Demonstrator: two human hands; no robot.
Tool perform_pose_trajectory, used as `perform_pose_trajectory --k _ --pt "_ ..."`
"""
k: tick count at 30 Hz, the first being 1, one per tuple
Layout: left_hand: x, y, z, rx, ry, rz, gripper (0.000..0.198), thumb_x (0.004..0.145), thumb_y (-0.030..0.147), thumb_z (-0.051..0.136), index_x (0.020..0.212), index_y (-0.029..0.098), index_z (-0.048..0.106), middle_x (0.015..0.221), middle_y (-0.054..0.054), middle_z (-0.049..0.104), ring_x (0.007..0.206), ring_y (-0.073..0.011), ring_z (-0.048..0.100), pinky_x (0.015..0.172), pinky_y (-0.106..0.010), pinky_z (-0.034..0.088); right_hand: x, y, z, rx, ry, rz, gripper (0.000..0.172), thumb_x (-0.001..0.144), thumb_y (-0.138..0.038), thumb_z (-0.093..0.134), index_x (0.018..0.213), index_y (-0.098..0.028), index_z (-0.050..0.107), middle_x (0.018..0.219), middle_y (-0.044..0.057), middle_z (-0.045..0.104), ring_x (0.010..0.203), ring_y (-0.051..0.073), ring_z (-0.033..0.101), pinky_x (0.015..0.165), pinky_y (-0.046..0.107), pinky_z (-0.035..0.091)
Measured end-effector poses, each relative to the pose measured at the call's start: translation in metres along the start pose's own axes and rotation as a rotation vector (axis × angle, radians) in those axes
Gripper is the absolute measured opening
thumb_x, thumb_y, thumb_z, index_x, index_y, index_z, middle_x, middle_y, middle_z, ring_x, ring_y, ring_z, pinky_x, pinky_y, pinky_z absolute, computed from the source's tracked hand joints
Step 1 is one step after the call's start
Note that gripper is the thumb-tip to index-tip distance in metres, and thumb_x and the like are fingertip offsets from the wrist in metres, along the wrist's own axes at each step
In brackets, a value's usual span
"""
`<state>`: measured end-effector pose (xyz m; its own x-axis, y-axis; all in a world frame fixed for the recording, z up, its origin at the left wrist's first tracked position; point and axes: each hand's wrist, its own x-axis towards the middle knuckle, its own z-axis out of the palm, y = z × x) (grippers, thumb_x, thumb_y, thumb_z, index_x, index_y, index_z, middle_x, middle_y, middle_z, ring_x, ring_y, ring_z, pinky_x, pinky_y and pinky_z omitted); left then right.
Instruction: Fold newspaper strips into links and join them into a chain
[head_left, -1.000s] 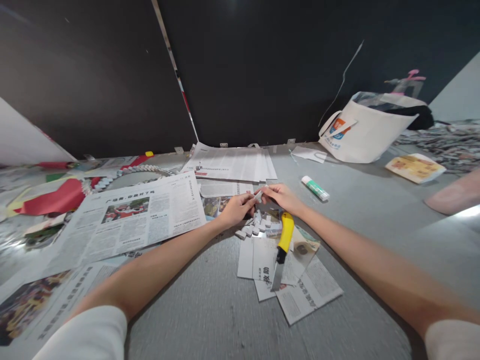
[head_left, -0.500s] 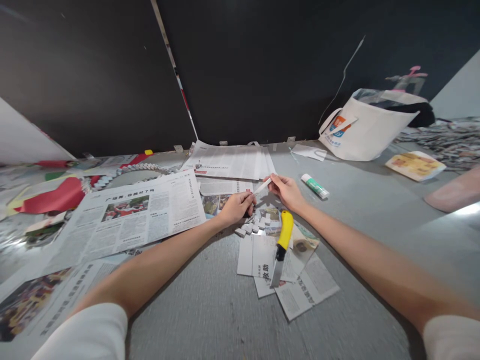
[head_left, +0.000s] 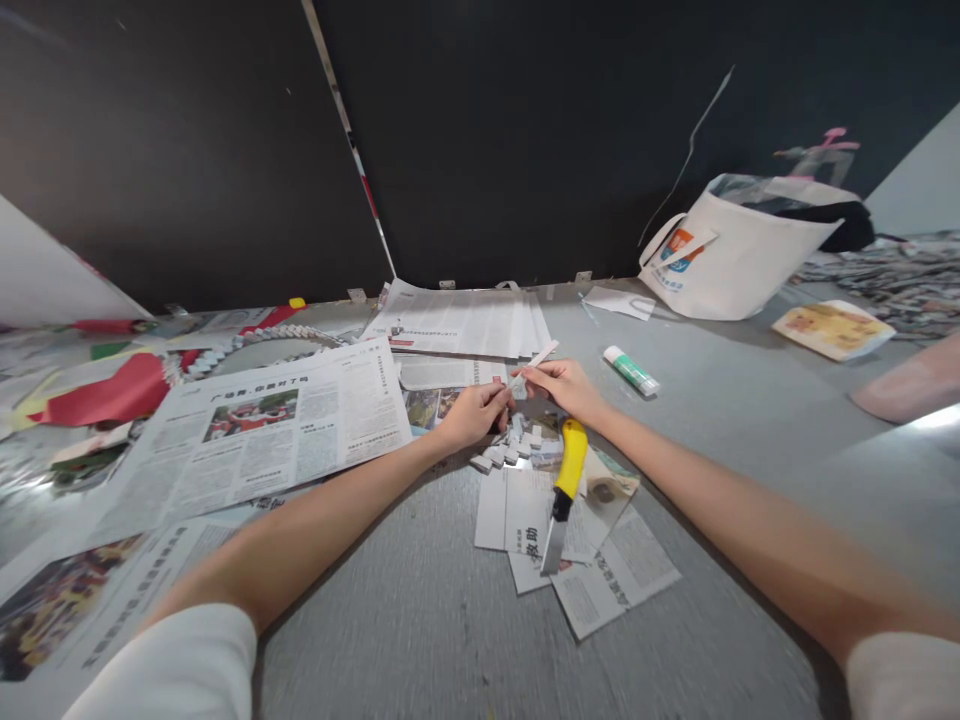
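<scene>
A: What are the hands doing?

B: Both meet over the grey table [head_left: 420, 600]. The left hand [head_left: 471, 415] and the right hand [head_left: 564, 387] pinch a thin paper strip [head_left: 534, 364] between them, fingers closed narrowly on it, its free end slanting up and away.

A: What lies under them?

B: A heap of small folded paper pieces [head_left: 511, 448], just below the hands. Near it a yellow knife [head_left: 564, 488] rests on cut newspaper sheets [head_left: 592, 575], blade out, pointing toward the person.

A: And around?

B: An open newspaper [head_left: 262, 430] to the left, a glue stick [head_left: 631, 371] just right of the right hand, a white bag [head_left: 739, 255] farther back.
</scene>
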<state>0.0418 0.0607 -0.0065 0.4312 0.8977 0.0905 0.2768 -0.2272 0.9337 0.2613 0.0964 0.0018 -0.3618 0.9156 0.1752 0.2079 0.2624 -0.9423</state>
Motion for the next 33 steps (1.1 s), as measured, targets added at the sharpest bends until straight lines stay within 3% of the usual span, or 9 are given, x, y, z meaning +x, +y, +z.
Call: perform_pose_trajectory --k 6,10,18,20,22,25,33 --pt "0.0 0.0 -0.001 0.033 0.002 0.001 0.042 0.105 0.054 0.048 0.084 0.02 0.062 0.058 0.001 0.064 0.057 -0.0152 0.06 0.068 -0.028 0.049 0.004 0.008 0.002 0.129 0.14 0.017 0.054 0.089 -0.068 0.073 0.073 -0.016 0.075 0.059 -0.002 0.049 0.056 0.012 0.033 0.055 0.03 0.023" --pt "-0.001 0.0 -0.001 0.035 -0.018 -0.01 0.041 0.105 0.053 0.048 0.084 0.02 0.062 0.058 0.001 0.063 0.056 -0.0143 0.059 0.065 -0.026 0.047 0.005 0.012 0.002 0.174 0.227 0.007 0.055 0.091 -0.067 0.071 0.072 -0.017 0.073 0.065 0.0 0.057 0.056 0.011 0.035 0.054 0.03 0.023" --pt "-0.001 -0.002 0.001 0.012 -0.02 -0.023 0.044 0.103 0.059 0.05 0.086 0.02 0.062 0.058 0.002 0.063 0.054 -0.0144 0.058 0.059 -0.026 0.046 0.001 0.007 0.003 0.0 0.061 -0.07 0.057 0.093 -0.069 0.07 0.068 -0.018 0.073 0.063 0.002 0.059 0.063 0.016 0.051 0.062 0.03 0.039" --pt "-0.001 -0.003 0.001 0.016 -0.02 -0.024 0.045 0.103 0.059 0.05 0.086 0.02 0.062 0.058 0.002 0.063 0.054 -0.0143 0.058 0.06 -0.026 0.046 0.002 0.01 0.004 -0.046 0.046 -0.1 0.052 0.095 -0.067 0.068 0.081 -0.018 0.081 0.073 0.005 0.069 0.068 0.019 0.057 0.064 0.031 0.043" --pt "-0.001 -0.003 0.0 0.011 -0.025 -0.033 0.045 0.103 0.059 0.05 0.086 0.02 0.062 0.058 0.002 0.063 0.054 -0.0144 0.058 0.06 -0.026 0.046 0.002 0.014 0.004 -0.079 0.029 -0.153 0.045 0.099 -0.059 0.066 0.108 -0.02 0.086 0.091 0.006 0.077 0.08 0.023 0.064 0.073 0.032 0.049" --pt "-0.001 -0.002 -0.001 -0.028 -0.051 -0.061 0.045 0.103 0.06 0.051 0.086 0.02 0.062 0.059 0.001 0.064 0.055 -0.015 0.059 0.06 -0.027 0.046 0.003 0.017 0.003 -0.161 0.017 -0.243 0.042 0.103 -0.045 0.063 0.135 -0.024 0.08 0.107 0.006 0.078 0.097 0.025 0.067 0.086 0.035 0.052" --pt "0.0 -0.001 0.0 -0.031 -0.051 -0.074 0.058 0.104 0.068 0.041 0.082 0.019 0.064 0.064 -0.004 0.068 0.063 -0.0172 0.062 0.067 -0.029 0.048 0.003 0.02 0.002 -0.489 -0.072 -0.455 0.05 0.104 -0.014 0.048 0.143 -0.027 0.074 0.088 0.003 0.059 0.072 0.017 0.054 0.075 0.028 0.048"
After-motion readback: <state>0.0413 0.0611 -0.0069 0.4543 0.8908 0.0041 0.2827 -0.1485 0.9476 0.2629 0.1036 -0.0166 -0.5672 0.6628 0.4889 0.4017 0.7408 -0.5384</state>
